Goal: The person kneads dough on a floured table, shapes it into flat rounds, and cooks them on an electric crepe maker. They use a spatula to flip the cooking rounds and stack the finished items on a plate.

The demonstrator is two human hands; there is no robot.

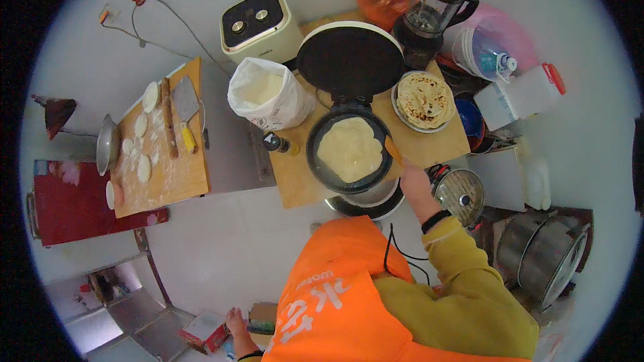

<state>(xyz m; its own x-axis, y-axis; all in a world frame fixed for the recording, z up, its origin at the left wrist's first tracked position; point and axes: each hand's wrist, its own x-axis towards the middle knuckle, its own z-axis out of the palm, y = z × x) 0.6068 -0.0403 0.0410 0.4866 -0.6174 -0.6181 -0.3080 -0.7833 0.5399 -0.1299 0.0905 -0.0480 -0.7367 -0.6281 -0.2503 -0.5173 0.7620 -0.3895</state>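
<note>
My right hand point(416, 183) is closed on a wooden spatula point(393, 150), whose blade lies at the right edge of a flatbread point(350, 150). The pale flatbread lies flat on the black lower plate of an electric griddle point(314, 173), its round lid point(350, 63) raised behind. Right of the griddle, browned flatbreads point(425, 99) are stacked on a plate. My left hand point(235, 322) hangs low at my left side, with nothing visible in it; its fingers are too small to read. An open white bag of flour point(266, 93) stands left of the griddle, behind a dark-capped bottle point(275, 143).
At left, a floured board point(171, 181) holds dough pieces point(144, 168), a rolling pin point(169, 118) and a scraper point(186, 105). A cream appliance point(261, 27) and a blender point(427, 15) stand behind the griddle. A lidded pan point(459, 196) and a metal pot point(541, 256) are at right.
</note>
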